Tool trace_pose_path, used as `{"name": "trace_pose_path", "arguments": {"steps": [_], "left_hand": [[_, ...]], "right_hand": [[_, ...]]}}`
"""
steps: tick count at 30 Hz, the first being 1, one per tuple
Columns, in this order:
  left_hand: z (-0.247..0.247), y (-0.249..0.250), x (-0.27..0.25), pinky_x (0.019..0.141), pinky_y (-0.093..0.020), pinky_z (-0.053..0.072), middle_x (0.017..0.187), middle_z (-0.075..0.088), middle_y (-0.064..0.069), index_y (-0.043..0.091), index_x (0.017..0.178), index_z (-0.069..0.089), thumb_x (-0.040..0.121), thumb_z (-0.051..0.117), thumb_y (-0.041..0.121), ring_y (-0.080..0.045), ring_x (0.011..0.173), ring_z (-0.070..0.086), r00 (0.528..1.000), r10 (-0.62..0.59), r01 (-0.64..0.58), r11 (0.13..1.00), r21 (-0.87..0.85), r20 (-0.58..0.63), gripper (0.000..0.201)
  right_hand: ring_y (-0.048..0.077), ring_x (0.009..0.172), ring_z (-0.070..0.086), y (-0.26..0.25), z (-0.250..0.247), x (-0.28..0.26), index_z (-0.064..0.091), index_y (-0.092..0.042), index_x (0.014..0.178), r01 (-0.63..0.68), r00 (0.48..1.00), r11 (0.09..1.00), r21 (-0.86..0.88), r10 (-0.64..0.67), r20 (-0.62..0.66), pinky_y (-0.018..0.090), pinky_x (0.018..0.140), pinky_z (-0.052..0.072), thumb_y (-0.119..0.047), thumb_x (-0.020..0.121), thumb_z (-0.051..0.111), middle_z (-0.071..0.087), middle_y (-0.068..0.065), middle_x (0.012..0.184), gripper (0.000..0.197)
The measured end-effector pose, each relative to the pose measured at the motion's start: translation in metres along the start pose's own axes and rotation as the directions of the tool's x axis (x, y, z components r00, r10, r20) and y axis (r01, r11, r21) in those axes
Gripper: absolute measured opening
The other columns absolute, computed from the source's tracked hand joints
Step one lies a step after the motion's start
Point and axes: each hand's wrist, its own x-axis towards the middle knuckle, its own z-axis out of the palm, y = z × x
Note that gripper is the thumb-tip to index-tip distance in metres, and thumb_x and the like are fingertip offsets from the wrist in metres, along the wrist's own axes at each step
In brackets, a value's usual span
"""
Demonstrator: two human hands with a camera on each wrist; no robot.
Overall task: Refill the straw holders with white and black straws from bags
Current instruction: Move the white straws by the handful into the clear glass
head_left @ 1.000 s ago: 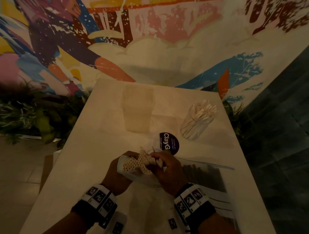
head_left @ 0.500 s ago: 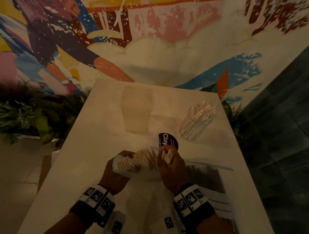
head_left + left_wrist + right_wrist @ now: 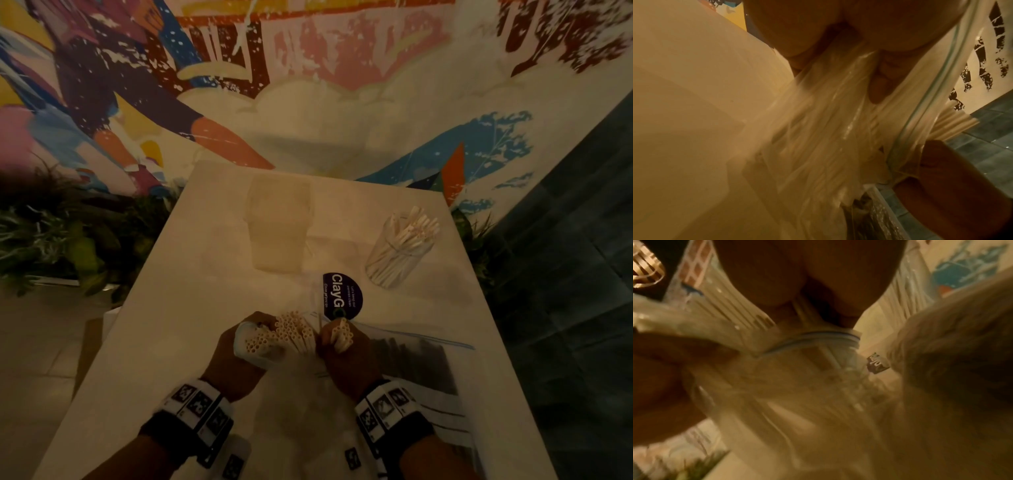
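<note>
My left hand (image 3: pixel 246 346) grips a clear zip bag (image 3: pixel 245 337) full of white straws (image 3: pixel 287 334), held upright near the table's front. My right hand (image 3: pixel 337 342) holds a small bunch of white straws (image 3: pixel 342 337) drawn a little apart from the rest. In the left wrist view the fingers (image 3: pixel 877 91) press the bag's plastic (image 3: pixel 828 129) around the straws. The right wrist view is blurred; it shows the bag's zip edge (image 3: pixel 812 340). A clear straw holder (image 3: pixel 399 255) with white straws stands at the back right. A second bag with black straws (image 3: pixel 414 363) lies flat at the right.
A frosted empty container (image 3: pixel 279 224) stands at the table's back middle. A dark round sticker (image 3: pixel 342 294) lies on the white table (image 3: pixel 171 308) between the holders and my hands. Plants flank the table, with a painted wall behind.
My right hand has drawn a small bunch of straws out of the bag's pack and a little to the right. The left hand keeps its hold on the bag.
</note>
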Motion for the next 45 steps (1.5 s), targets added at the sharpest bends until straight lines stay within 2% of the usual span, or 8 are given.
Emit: {"name": "trace_pose_path", "arguments": {"steps": [4,8,13,20,28,31,37,45], "left_hand": [[0.0,0.002,0.001,0.089,-0.05,0.048,0.082,0.06,-0.01,0.022,0.075,0.058,0.046,0.066,0.047,-0.031,0.084,0.057,0.998,-0.049,0.051,0.995,-0.089,0.032,0.039],[0.002,0.008,-0.004,0.081,-0.03,0.046,0.088,0.063,0.012,0.038,0.089,0.059,0.065,0.079,0.004,0.001,0.081,0.06,0.999,0.017,-0.013,0.995,-0.097,0.048,0.045],[0.005,0.006,0.006,0.075,-0.019,0.051,0.062,0.062,0.011,0.049,0.056,0.066,0.033,0.064,0.053,0.006,0.068,0.06,0.999,0.016,-0.022,0.985,-0.171,-0.035,0.023],[0.002,0.001,0.004,0.081,-0.034,0.053,0.09,0.069,0.02,0.056,0.084,0.064,0.055,0.059,0.082,-0.005,0.084,0.064,0.98,0.192,-0.184,0.974,-0.129,0.052,0.04],[0.003,-0.006,0.006,0.074,-0.025,0.051,0.082,0.069,-0.001,0.034,0.069,0.07,0.055,0.069,0.034,-0.027,0.089,0.064,0.997,0.077,-0.073,0.977,-0.202,0.009,0.015],[0.005,0.003,-0.002,0.068,-0.004,0.045,0.074,0.069,0.02,0.054,0.07,0.065,0.068,0.072,-0.006,0.004,0.079,0.063,0.993,0.106,-0.097,0.98,-0.175,0.043,0.061],[0.008,-0.002,0.006,0.089,-0.057,0.046,0.094,0.062,-0.025,0.035,0.072,0.069,0.05,0.067,0.05,-0.046,0.096,0.057,0.995,0.095,-0.102,0.95,-0.295,-0.037,0.027],[0.008,-0.016,0.012,0.083,-0.049,0.05,0.08,0.07,-0.011,0.033,0.074,0.073,0.044,0.074,0.075,-0.038,0.087,0.062,0.989,0.144,-0.146,0.92,-0.365,-0.034,0.051]], "right_hand": [[0.015,0.069,0.054,-0.012,-0.008,-0.003,0.057,-0.03,0.066,0.09,0.991,0.976,0.198,-0.068,-0.115,0.016,0.069,0.045,-0.013,0.077,0.059,0.058,0.004,0.076,0.02],[0.024,0.076,0.06,-0.03,-0.021,-0.002,0.056,-0.038,0.061,0.087,0.988,0.903,0.42,-0.025,-0.15,0.026,0.072,0.049,-0.009,0.069,0.055,0.063,0.001,0.075,0.03],[0.019,0.067,0.058,-0.058,-0.049,-0.003,0.042,-0.017,0.056,0.265,0.963,0.696,0.667,-0.15,-0.226,0.025,0.065,0.05,0.012,0.065,0.05,0.06,0.006,0.066,0.031],[0.02,0.062,0.058,-0.088,-0.117,0.012,0.047,-0.028,0.058,0.477,0.874,0.57,0.669,-0.227,-0.43,0.023,0.062,0.048,0.03,0.068,0.043,0.064,0.005,0.064,0.059],[0.019,0.061,0.06,-0.09,-0.178,0.056,0.05,-0.026,0.057,0.585,0.777,0.582,0.565,-0.203,-0.596,0.023,0.058,0.047,0.018,0.063,0.047,0.064,0.001,0.062,0.044],[0.02,0.062,0.059,-0.089,-0.19,0.067,0.051,-0.028,0.058,0.606,0.738,0.62,0.498,-0.205,-0.642,0.024,0.059,0.047,0.018,0.067,0.047,0.062,0.0,0.062,0.046],[0.018,0.057,0.057,-0.093,-0.213,0.094,0.04,-0.016,0.066,0.662,0.658,0.612,0.432,-0.2,-0.726,0.027,0.059,0.045,0.018,0.071,0.049,0.061,-0.004,0.059,0.035],[0.021,0.06,0.057,-0.08,-0.209,0.127,0.043,-0.018,0.059,0.622,0.703,0.608,0.494,-0.156,-0.694,0.035,0.065,0.048,0.022,0.067,0.048,0.054,0.009,0.06,0.041]]}}
